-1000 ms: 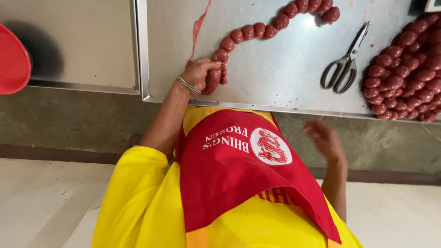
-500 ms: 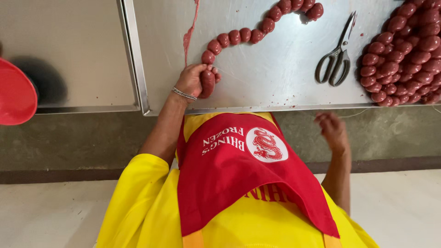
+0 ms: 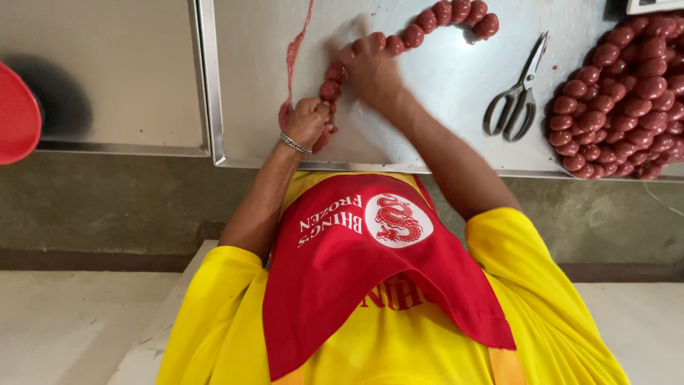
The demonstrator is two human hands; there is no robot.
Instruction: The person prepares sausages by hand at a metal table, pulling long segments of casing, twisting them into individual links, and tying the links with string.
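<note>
A chain of round red sausage links curves across the steel table. My left hand, with a metal bracelet on the wrist, is closed around the near end of the chain at the table's front edge. A thin strip of empty pinkish casing runs away from that fist. My right hand lies on the chain just beyond the left hand, its fingers pinching the links. It is blurred. I wear a yellow shirt and a red apron.
Steel scissors lie shut to the right of the chain. A heap of several tied sausage links fills the table's right end. A second steel surface adjoins on the left, with a red round object at its edge.
My right hand has risen from beside the apron, below the table edge, onto the sausage chain. My left hand has kept its grip on the chain's end.
</note>
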